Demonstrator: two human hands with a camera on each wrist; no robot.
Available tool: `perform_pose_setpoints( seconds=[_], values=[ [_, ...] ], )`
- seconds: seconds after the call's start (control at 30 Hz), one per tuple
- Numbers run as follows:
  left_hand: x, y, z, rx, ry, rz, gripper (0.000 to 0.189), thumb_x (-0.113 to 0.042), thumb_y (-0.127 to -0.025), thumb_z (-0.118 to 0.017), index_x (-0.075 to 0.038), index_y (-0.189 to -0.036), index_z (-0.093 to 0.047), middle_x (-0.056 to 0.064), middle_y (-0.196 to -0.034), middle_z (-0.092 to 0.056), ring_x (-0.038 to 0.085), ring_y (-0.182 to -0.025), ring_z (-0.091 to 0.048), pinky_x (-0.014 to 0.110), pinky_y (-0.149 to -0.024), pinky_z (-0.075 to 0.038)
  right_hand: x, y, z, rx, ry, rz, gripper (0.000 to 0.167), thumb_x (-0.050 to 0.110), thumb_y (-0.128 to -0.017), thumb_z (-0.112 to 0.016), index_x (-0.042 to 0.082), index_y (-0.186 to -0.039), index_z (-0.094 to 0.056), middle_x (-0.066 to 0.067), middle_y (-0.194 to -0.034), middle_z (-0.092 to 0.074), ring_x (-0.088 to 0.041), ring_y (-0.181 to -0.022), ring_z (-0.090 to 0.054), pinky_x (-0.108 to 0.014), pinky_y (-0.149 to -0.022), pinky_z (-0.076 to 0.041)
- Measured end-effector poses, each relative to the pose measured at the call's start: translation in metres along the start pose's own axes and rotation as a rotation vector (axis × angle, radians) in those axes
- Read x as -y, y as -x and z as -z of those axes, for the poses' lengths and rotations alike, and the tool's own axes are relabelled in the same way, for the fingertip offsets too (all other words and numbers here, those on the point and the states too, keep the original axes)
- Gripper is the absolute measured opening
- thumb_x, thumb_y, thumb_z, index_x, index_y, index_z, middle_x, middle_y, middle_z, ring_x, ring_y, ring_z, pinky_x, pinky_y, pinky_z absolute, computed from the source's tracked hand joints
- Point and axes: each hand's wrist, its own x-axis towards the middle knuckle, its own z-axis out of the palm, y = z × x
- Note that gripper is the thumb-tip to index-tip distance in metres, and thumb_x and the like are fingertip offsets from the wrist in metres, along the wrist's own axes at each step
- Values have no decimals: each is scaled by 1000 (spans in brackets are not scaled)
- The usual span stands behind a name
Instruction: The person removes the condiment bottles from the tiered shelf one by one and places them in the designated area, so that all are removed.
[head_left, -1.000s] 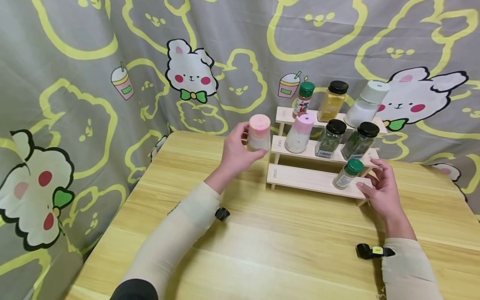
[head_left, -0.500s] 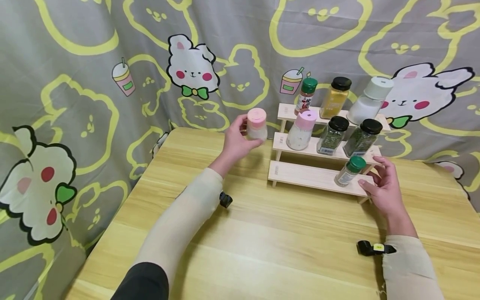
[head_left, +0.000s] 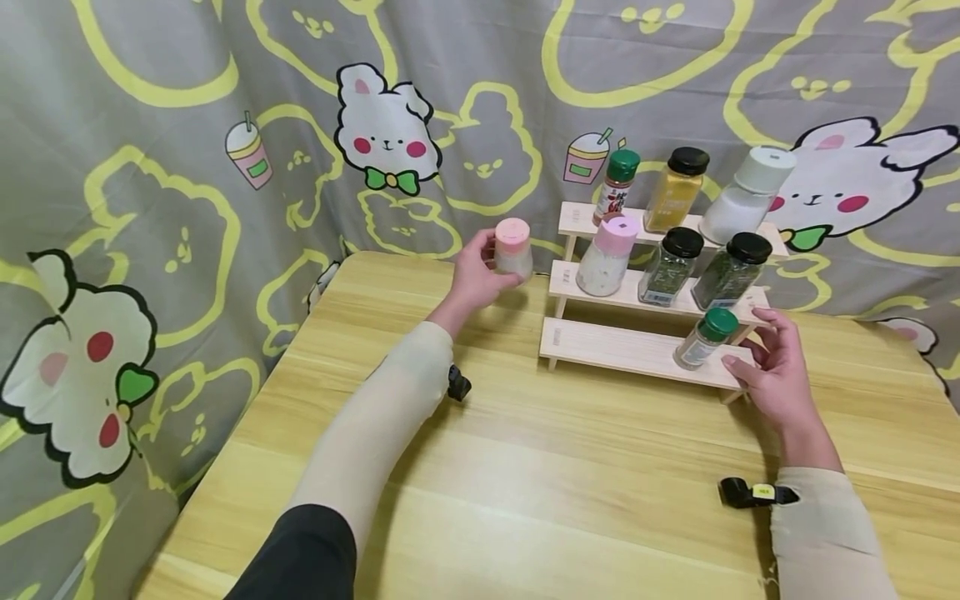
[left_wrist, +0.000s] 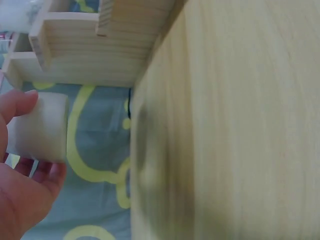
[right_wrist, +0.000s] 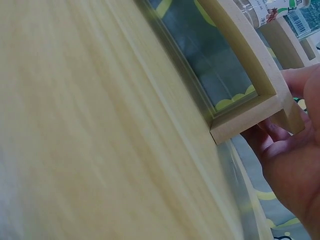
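Observation:
My left hand holds a seasoning jar with a pink lid between thumb and fingers, just left of a three-tier wooden rack. The left wrist view shows the jar's pale body held above the tabletop, its base toward the table. My right hand grips the rack's right end, thumb on the bottom tier and fingers behind. In the right wrist view the fingers curl around the rack's end leg. A green-lidded spice bottle stands on the bottom tier beside my right thumb.
On the middle tier stand a lilac-lidded jar and two black-lidded herb bottles. The top tier carries a green-lidded red bottle, a yellow powder bottle and a pale-lidded jar. A patterned curtain hangs behind the table.
The pink-lidded jar in my left hand has shifted slightly left, away from the rack. My right hand keeps its grip on the rack's end. The head view has shifted a little.

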Motion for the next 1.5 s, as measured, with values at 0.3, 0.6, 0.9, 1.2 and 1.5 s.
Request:
perform_pose_setpoints(
  seconds=[0.3,0.6,0.9,1.2,1.5],
  values=[
    [24,-3,-1,18,3,56,72,6,-69,-87,-7,-132,-55,9,-125,-60,24,-112,-57,29,-95,-49,-1,1,-1,16,-24,20,83,-40,-77,-43,5,-147,-34,-8,-131,-53,-17,-107,-59,-18,-76,-54],
    [41,-6,2,24,16,125,74,6,-69,-87,-8,-133,-54,8,-127,-58,25,-114,-56,34,-98,-46,-1,2,-3,16,4,5,83,-38,-79,-45,8,-147,-35,-6,-131,-53,-16,-108,-59,-17,-75,-54],
    [57,-8,1,31,-2,149,74,5,-70,-87,-8,-135,-53,8,-130,-58,24,-116,-54,34,-101,-44,-1,1,0,21,18,19,83,-38,-78,-45,6,-148,-34,-7,-131,-53,-17,-108,-58,-17,-74,-54],
    [63,-10,3,30,-4,148,73,7,-70,-86,-7,-134,-53,9,-130,-57,25,-117,-53,33,-102,-42,-1,1,2,17,45,14,84,-38,-79,-46,8,-148,-34,-6,-134,-52,-17,-108,-57,-17,-75,-53],
    [63,-11,2,38,12,157,73,7,-71,-85,-8,-135,-53,10,-130,-57,26,-117,-54,35,-102,-43,-1,0,3,20,25,25,83,-39,-78,-45,6,-148,-34,-7,-131,-52,-18,-108,-57,-17,-73,-54]
  ],
)
